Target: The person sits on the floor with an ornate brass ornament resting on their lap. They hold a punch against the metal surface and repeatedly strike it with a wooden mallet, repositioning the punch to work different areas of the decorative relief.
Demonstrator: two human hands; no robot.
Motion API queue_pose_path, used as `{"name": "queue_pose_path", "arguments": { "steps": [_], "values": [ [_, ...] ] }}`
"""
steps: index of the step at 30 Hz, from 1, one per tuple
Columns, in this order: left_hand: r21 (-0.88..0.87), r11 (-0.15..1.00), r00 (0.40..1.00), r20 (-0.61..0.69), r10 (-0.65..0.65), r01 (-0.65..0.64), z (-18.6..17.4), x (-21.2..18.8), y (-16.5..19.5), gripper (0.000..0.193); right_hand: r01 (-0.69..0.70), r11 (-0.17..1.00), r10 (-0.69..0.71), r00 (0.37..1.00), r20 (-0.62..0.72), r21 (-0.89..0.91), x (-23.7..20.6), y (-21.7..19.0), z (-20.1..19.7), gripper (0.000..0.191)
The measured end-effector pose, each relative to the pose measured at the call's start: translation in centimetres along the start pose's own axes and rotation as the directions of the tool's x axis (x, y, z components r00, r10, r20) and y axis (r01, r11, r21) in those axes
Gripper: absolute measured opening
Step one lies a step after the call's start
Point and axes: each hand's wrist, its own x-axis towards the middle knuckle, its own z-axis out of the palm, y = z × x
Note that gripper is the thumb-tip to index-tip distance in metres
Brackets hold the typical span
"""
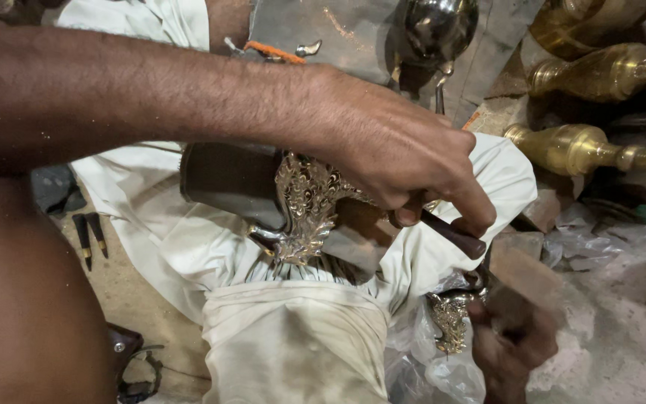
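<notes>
One view only, head cam, looking down.

Left hand (pixel 405 161): forearm crosses frame from upper left; fingers curled shut round a dark rod-like tool (pixel 454 236), thumb and forefinger pinching it near its lower end. Tool tilted, tip toward lower right. Hand sits directly over the silver ornament (pixel 306 206), partly covering its right side; can't tell whether tool tip touches the metal.

Silver ornament: embossed, leaf/feather pattern, shiny, lying on a dark block (pixel 226 183) that rests on white cloth (pixel 188 247). Lower end of ornament hangs over the cloth-wrapped bundle (pixel 293 337) at btm centre.

Right hand (pixel 514 340): lower right, blurred, dark. Appears closed, but what it grips can't be told; it's just beside a second small silver piece (pixel 450 322) of similar pattern, which lies against crinkled clear plastic (pixel 428 366).

Surroundings: three brass vase-shaped pieces (pixel 585 146) stacked at upper right, lying on their sides. Dark polished round vessel (pixel 439 26) at top centre, on a grey metal sheet (pixel 323 34). Two small dark-handled tools (pixel 90 236) on the floor at left, near the cloth edge. Black strap or clamp item (pixel 132 363) at btm left, partly hidden. Grey dusty floor (pixel 622 329) at right w/ plastic scraps. Person's bare leg (pixel 24 299) fills lower left.
</notes>
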Motion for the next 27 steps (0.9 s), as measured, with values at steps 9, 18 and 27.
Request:
{"name": "queue_pose_path", "arguments": {
  "steps": [9, 18, 27],
  "values": [
    [0.017, 1.0, 1.0, 0.028, 0.005, -0.006, 0.0, 0.1, -0.7, 0.039, -0.113, 0.706, 0.128, 0.991, 0.032, 0.699, 2.9, -3.8, 0.7, 0.061],
    [0.01, 0.998, 0.998, 0.032, 0.058, -0.058, 0.0, 0.2, -1.1, 0.036, 0.142, 0.983, -0.13, 0.985, 0.111, -0.115, 2.7, -2.0, -0.8, 0.049],
    [0.021, 1.0, 0.999, 0.047, 0.011, -0.012, -0.4, 0.4, -0.7, 0.037, -0.491, 0.688, 0.472, 0.862, 0.184, 0.535, 2.8, 0.3, -1.0, 0.046]
  ]
}}
